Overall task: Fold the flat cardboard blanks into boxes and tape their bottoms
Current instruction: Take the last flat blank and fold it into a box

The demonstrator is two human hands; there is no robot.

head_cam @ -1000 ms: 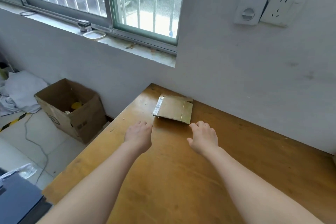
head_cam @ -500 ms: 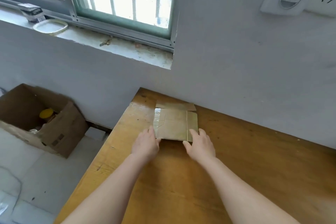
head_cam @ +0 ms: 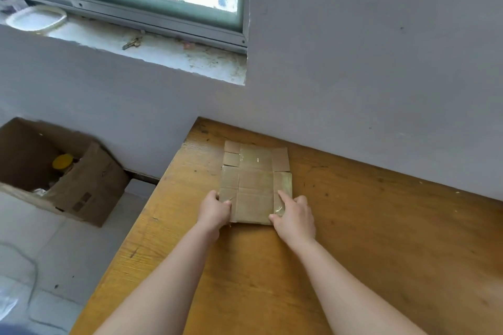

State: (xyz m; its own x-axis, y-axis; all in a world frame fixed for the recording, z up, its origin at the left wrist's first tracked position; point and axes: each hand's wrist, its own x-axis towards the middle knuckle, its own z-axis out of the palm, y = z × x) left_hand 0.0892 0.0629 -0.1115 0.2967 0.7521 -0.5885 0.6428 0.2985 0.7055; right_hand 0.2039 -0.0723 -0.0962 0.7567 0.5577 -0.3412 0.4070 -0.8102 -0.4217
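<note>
Open carton (head_cam: 81,185) is seen on the floor at left. The near-left corner of the flat cardboard blank (head_cam: 254,185) is gripped by the left hand (head_cam: 215,211), fingers curled over the edge. The blank is laid on the wooden table (head_cam: 381,226), near its far-left corner by the wall. The near-right corner is pinched by the right hand (head_cam: 295,216): index on top, thumb at the edge.

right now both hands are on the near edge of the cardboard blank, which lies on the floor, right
Wrong surface: in the head view the cardboard blank lies on the wooden table. The left hand and right hand are on its near edge.
</note>
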